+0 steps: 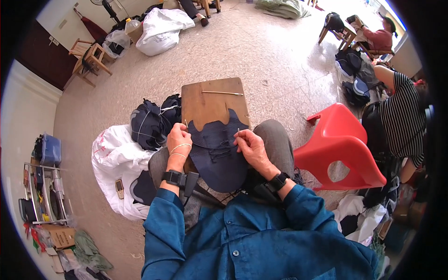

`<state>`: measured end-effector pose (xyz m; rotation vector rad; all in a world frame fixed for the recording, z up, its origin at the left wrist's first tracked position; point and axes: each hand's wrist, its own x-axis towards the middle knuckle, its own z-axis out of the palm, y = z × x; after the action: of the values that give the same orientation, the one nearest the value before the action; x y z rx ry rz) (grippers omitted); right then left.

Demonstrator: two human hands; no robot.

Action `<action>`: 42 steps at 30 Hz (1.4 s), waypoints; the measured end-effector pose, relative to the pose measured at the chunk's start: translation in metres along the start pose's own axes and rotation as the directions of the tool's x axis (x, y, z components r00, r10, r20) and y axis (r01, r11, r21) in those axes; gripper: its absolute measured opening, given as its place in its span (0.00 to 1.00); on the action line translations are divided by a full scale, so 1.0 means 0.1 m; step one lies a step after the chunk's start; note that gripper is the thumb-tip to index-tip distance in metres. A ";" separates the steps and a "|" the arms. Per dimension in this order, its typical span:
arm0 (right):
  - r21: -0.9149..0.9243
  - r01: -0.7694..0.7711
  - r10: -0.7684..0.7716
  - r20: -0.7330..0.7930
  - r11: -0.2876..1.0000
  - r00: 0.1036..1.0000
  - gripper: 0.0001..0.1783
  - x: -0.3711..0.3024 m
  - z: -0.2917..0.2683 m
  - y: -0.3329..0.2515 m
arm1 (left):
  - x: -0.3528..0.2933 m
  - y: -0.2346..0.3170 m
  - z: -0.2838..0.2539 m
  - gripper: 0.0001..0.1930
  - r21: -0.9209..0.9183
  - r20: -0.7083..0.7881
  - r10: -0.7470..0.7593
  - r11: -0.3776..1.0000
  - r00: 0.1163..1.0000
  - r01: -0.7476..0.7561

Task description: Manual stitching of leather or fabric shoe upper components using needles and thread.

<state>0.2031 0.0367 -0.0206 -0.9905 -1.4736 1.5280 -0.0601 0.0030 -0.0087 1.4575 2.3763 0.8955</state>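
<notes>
A dark navy piece of fabric, cut with a notched far edge and rounded near end, lies over my lap and the near part of a wooden stool. Dark cord runs in loose rows across its middle. My left hand is closed in a pinch at the fabric's left edge; what sits between its fingertips is too small to tell. Over the right side, my right hand pinches a short, thin, needle-like tool, its tip pointing up. Farther off on the stool lies a thin pale rod.
Tied bundles of dark pieces and a white sack with a phone on it are at my left. A red plastic chair stands close on my right. Beyond it sits a person in a striped top.
</notes>
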 end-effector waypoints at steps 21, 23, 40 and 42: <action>-0.034 0.031 -0.031 -0.008 0.999 0.999 0.05 0.00 0.02 -0.07 | -0.48 0.17 -0.32 0.06 -0.310 0.173 0.113 0.949 0.978 -0.055; -0.045 0.032 -0.032 -0.002 0.999 0.999 0.06 0.00 0.01 -0.06 | -0.55 0.15 -0.26 0.05 -0.230 0.155 0.142 0.968 0.978 -0.104; -0.471 0.590 -0.414 0.428 0.656 0.803 0.07 0.02 0.22 -0.13 | -0.60 0.28 -0.31 0.06 0.095 0.217 0.264 0.953 0.940 -0.289; -0.468 0.588 -0.408 0.434 0.660 0.803 0.07 0.03 0.22 -0.12 | -0.60 0.25 -0.29 0.06 0.112 0.247 0.281 0.942 0.927 -0.316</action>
<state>0.1819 0.0306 -0.0077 -0.5810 -2.2949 0.8251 -0.0267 -0.0518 0.0216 1.9079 2.1263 0.5767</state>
